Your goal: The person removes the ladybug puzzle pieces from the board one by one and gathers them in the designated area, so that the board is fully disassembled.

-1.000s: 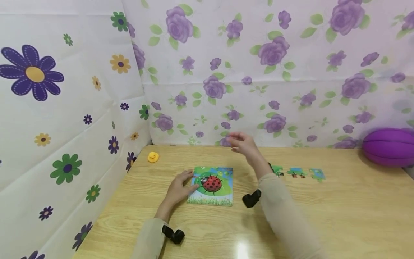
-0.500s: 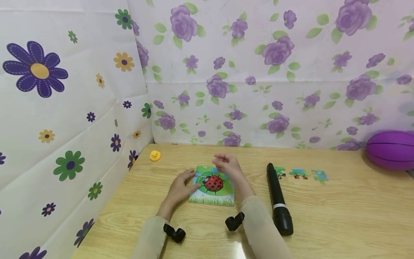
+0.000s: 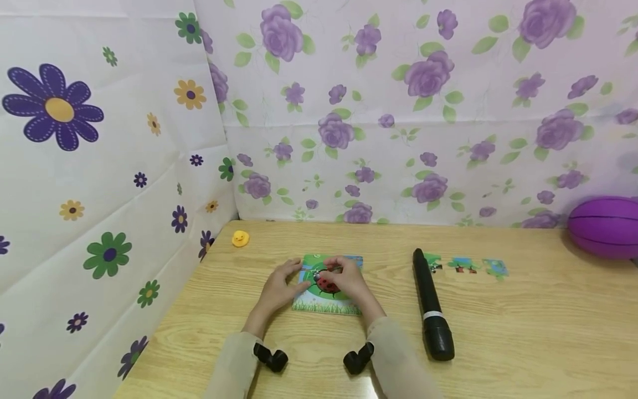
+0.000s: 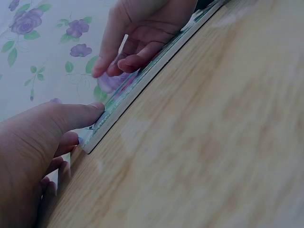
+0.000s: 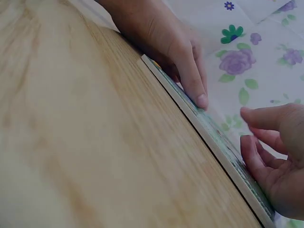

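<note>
A square jigsaw puzzle (image 3: 319,306) with a ladybug picture lies flat on the table. My left hand (image 3: 277,289) rests at its left edge, fingers relaxed and spread beside it, thumb on its face. Over the puzzle's right part is my right hand (image 3: 349,281), loosely bent and covering some of the ladybug. Both wrist views show a gap between the right thumb (image 5: 254,159) and forefinger, and I see nothing between them. In the left wrist view the left thumb (image 4: 85,114) touches the puzzle's corner.
Three loose puzzle pieces (image 3: 462,265) lie in a row at the right. A black flashlight-like stick (image 3: 430,299) with a white band partly overlaps the leftmost in view. A yellow rubber duck (image 3: 240,239) sits back left, a purple ball (image 3: 605,228) back right. Flowered cloth walls stand behind and left.
My right hand has come down and to the left, from above the table's back onto the puzzle, uncovering the black stick. The left hand stays at the puzzle's left edge.
</note>
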Motion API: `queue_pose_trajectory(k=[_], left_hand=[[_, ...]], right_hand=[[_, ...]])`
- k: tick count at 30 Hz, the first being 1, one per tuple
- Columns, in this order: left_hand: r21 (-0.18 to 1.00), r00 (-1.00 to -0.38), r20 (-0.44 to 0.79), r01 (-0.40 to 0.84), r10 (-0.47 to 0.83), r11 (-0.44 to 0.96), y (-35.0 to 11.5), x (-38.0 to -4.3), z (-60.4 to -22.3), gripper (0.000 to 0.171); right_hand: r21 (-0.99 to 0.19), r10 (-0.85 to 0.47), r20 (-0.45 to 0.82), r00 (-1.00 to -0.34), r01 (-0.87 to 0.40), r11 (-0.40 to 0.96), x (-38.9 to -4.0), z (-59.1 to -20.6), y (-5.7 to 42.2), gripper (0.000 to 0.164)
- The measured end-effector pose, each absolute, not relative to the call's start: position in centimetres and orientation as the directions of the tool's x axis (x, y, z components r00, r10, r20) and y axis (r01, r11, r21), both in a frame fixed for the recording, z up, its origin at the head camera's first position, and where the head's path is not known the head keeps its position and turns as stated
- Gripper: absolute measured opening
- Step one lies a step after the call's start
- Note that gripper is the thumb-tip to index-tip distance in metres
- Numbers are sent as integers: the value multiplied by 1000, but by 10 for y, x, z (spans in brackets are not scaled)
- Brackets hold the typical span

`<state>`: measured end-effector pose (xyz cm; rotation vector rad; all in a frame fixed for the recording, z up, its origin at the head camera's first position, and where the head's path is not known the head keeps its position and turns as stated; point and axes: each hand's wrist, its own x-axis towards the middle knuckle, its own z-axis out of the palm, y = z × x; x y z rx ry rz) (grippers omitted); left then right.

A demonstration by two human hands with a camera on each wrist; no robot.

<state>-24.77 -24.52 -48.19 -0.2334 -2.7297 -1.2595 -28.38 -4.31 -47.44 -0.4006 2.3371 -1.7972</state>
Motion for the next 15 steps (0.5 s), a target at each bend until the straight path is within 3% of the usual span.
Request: queue_pose_trajectory(k=[6,15], left_hand=[[760,-982,172,185,81,623,-243,-248,-481,60],[739,-976,176,215,126,638,-245,-248,-485,57]], right_hand=[[-914,-368,110,-923,-239,327,-283,-476,-42,32],[-881,-379,71,-923,-236,410,-280,-479,-43,40]])
